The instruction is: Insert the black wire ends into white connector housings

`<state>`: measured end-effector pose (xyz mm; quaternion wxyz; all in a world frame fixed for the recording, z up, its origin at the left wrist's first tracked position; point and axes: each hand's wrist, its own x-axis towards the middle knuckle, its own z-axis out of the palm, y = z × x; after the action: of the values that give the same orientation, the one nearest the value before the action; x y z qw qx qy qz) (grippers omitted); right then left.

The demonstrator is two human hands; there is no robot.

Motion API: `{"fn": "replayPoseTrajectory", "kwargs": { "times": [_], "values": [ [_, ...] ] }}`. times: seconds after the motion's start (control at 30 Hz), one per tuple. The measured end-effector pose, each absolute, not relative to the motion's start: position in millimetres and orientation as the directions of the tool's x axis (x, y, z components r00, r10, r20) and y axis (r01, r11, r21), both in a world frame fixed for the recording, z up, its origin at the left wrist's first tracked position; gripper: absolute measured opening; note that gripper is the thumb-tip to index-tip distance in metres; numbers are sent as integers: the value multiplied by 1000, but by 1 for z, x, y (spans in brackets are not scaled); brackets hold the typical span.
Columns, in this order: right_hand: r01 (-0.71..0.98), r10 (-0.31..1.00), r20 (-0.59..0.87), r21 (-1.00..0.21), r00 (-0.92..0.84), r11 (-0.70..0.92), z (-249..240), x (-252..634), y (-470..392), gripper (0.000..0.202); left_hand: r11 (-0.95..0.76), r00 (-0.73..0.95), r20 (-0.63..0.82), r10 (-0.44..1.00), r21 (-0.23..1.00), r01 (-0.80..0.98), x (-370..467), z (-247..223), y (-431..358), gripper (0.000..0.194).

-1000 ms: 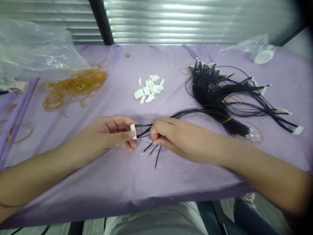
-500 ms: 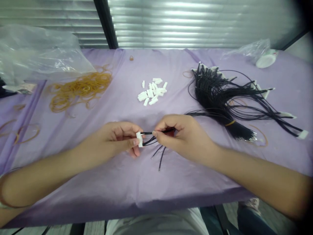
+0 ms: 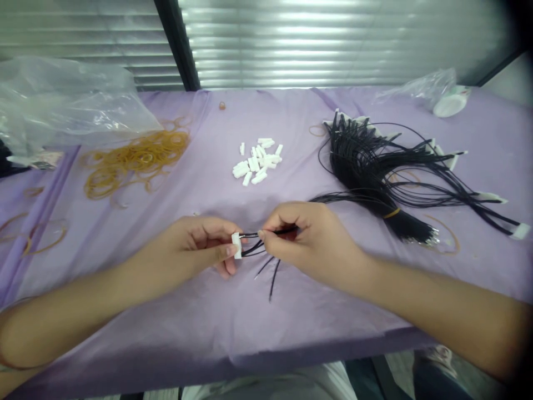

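Note:
My left hand (image 3: 200,244) pinches a small white connector housing (image 3: 237,245) between thumb and fingers. My right hand (image 3: 308,239) pinches a thin black wire (image 3: 250,235) whose end meets the housing. Other black wires run from the housing; two loose ends (image 3: 270,275) hang down below my hands onto the purple cloth (image 3: 200,311). The wires trail right under my right hand toward the large bundle of black wires (image 3: 366,161).
A pile of white housings (image 3: 257,161) lies at the middle back. Rubber bands (image 3: 133,158) are heaped at the left, beside a clear plastic bag (image 3: 62,100). Another bag with a white roll (image 3: 449,100) sits far right. The table's front edge is just below my arms.
My right hand moved from gripping the wire group to pinching a single wire at the housing. Both hands shifted slightly right. The view tilted a little.

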<state>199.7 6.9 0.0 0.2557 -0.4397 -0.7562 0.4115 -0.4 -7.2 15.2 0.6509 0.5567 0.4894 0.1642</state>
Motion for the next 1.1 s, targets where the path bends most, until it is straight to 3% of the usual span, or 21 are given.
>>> {"fn": "replayPoseTrajectory", "kwargs": {
  "times": [0.4, 0.6, 1.1],
  "values": [
    [463, 850, -44, -853, -525, 242, -1, 201, 7, 20, 316, 469, -435, 768, 896, 313, -4, 8, -8, 19],
    [419, 796, -13, -855, -606, 305, 1, 201, 6, 14, 318, 495, -440, 749, 895, 314, -4, 8, -7, 21],
    [457, 874, -47, -865, -483, 206, 2, 199, 9, 20, 329, 497, -459, 736, 885, 330, -4, 8, -6, 21]
  ]
}}
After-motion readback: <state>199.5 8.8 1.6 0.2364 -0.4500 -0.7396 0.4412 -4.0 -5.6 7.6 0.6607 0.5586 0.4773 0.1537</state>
